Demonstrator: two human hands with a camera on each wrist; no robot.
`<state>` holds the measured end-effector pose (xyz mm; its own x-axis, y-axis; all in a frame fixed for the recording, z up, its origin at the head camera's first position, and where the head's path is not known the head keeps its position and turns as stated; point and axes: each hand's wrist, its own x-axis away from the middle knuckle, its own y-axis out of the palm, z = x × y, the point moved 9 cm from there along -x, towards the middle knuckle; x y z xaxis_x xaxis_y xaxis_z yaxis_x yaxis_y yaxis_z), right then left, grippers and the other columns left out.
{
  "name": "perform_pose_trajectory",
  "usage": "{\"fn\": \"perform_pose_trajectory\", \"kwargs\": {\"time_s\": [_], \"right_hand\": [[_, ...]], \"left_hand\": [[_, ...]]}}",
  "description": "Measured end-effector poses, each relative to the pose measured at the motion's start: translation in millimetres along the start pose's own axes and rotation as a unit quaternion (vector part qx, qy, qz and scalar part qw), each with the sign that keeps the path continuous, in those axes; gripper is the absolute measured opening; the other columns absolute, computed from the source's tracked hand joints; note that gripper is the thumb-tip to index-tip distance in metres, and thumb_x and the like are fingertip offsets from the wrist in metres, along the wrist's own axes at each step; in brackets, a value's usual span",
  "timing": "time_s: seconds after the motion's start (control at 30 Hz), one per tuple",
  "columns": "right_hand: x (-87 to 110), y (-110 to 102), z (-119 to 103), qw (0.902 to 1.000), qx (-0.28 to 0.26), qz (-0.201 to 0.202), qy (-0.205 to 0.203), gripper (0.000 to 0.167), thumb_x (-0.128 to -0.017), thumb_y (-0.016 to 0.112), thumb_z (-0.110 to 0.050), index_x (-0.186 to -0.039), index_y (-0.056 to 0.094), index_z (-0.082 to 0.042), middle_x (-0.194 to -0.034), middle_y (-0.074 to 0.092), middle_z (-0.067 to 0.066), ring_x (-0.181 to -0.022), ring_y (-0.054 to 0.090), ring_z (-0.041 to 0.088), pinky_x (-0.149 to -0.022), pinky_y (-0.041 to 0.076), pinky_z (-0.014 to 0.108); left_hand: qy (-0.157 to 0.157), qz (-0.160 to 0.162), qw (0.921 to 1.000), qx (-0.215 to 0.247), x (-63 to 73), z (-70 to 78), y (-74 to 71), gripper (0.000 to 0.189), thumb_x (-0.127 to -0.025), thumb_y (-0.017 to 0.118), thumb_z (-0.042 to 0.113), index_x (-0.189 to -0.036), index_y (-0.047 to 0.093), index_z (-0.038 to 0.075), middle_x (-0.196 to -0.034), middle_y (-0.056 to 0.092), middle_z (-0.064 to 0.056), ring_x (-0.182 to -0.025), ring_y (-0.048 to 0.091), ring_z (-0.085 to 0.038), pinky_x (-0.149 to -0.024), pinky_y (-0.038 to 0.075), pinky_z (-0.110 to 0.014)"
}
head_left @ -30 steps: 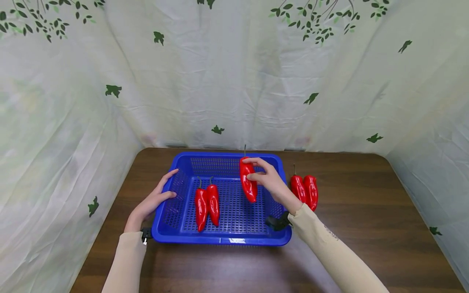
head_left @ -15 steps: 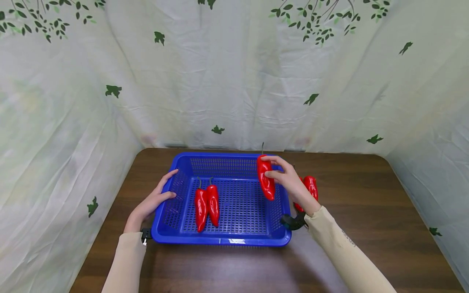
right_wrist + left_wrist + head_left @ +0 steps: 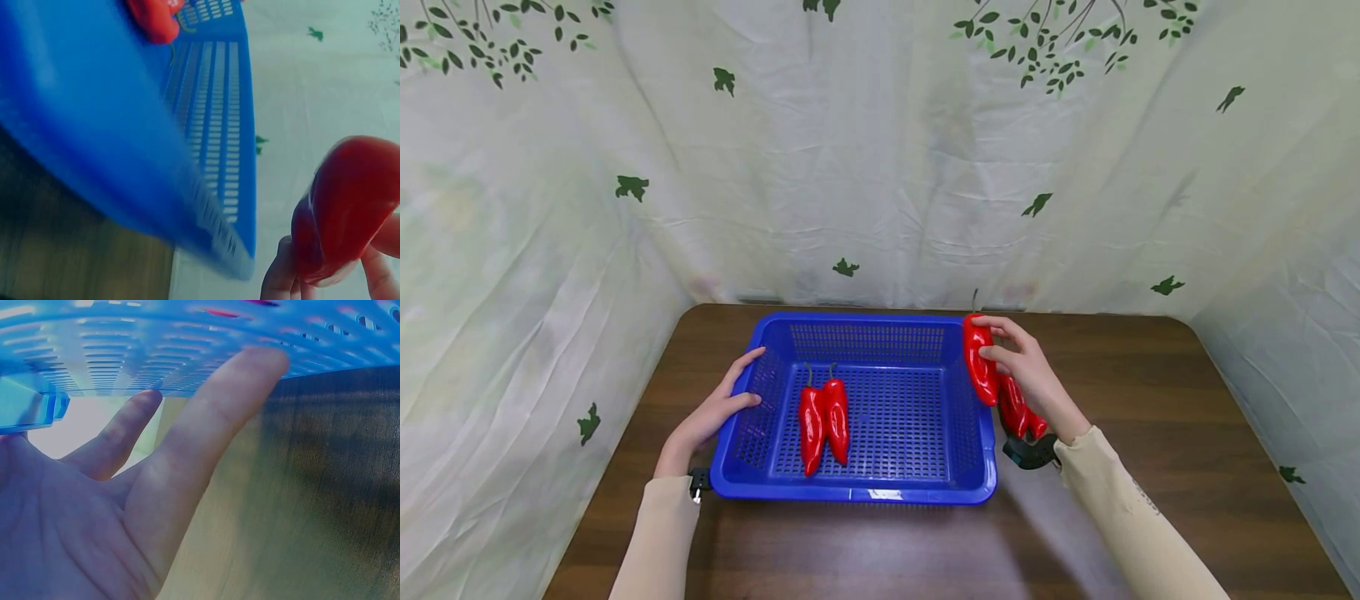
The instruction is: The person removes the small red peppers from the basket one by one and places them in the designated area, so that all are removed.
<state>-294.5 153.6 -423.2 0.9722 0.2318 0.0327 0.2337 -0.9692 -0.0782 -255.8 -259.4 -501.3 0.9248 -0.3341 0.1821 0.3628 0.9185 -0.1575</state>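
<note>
My right hand [image 3: 1033,367] pinches a long red pepper [image 3: 979,358] between thumb and fingers, its green stem pointing up. This pepper overlaps the right rim of a blue plastic basket [image 3: 917,494] in the head view; the right wrist view shows it [image 3: 344,206] apart from the basket wall. Two red peppers, one [image 3: 812,429] beside the other [image 3: 837,421], lie in the left half of the basket. With fingers extended, my left hand [image 3: 709,417] rests against the basket's left side. In the left wrist view, its thumb [image 3: 206,425] touches the slotted outer wall.
Two more red peppers [image 3: 1012,410] lie on the brown wooden table [image 3: 1150,417] right of the basket, partly hidden by my right hand and wrist camera [image 3: 1032,452]. A pale curtain [image 3: 895,192] with leaf prints hangs behind the table and along both sides.
My right hand has carried its pepper rightward, from above the basket's inside to its right rim. The left hand, the basket and the two peppers in it have stayed put.
</note>
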Motion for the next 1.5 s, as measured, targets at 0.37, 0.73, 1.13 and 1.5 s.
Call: {"fn": "perform_pose_trajectory", "kwargs": {"time_s": [0.37, 0.73, 1.13, 1.5], "right_hand": [[7.0, -32.5, 12.0, 0.9996, 0.007, 0.028, -0.007, 0.04, -0.096, 0.049, -0.007, -0.136, 0.047, -0.007, -0.129, 0.042, 0.015, -0.103, 0.053, 0.023, -0.08, 0.052, 0.029], [12.7, -51.7, 26.1, 0.9983, -0.021, 0.053, 0.009, 0.039, -0.097, 0.048, -0.008, -0.136, 0.047, -0.011, -0.129, 0.042, 0.011, -0.108, 0.05, 0.021, -0.081, 0.051, 0.027], [18.0, -66.8, 31.6, 0.9965, -0.033, 0.074, -0.02, 0.039, -0.097, 0.051, -0.009, -0.136, 0.048, -0.008, -0.125, 0.043, 0.007, -0.104, 0.051, 0.018, -0.079, 0.051, 0.024], [22.2, -87.9, 45.4, 0.9925, -0.053, 0.107, -0.027, 0.035, -0.097, 0.049, -0.004, -0.132, 0.051, -0.005, -0.12, 0.047, 0.004, -0.101, 0.052, 0.016, -0.078, 0.05, 0.021]], "left_hand": [[-0.001, 0.0, 1.0, 0.003, 0.6, -0.3, 1.4, 0.071, -0.096, 0.048, 0.01, -0.153, 0.011, 0.029, -0.154, 0.0, -0.02, -0.129, 0.023, -0.053, -0.085, 0.047, -0.054], [-0.006, 0.004, 1.0, -0.004, 0.3, -1.4, -0.1, 0.069, -0.096, 0.048, 0.011, -0.152, 0.012, 0.031, -0.154, 0.0, -0.02, -0.129, 0.023, -0.053, -0.084, 0.047, -0.054], [-0.007, 0.004, 0.9999, -0.006, -0.5, -3.1, -0.8, 0.069, -0.096, 0.047, 0.012, -0.152, 0.012, 0.033, -0.155, -0.001, -0.018, -0.129, 0.023, -0.053, -0.085, 0.047, -0.056], [-0.004, 0.002, 1.0, 0.0, -0.6, -3.2, -0.4, 0.069, -0.096, 0.048, 0.012, -0.152, 0.013, 0.033, -0.155, 0.0, -0.019, -0.128, 0.024, -0.053, -0.084, 0.047, -0.054]]}}
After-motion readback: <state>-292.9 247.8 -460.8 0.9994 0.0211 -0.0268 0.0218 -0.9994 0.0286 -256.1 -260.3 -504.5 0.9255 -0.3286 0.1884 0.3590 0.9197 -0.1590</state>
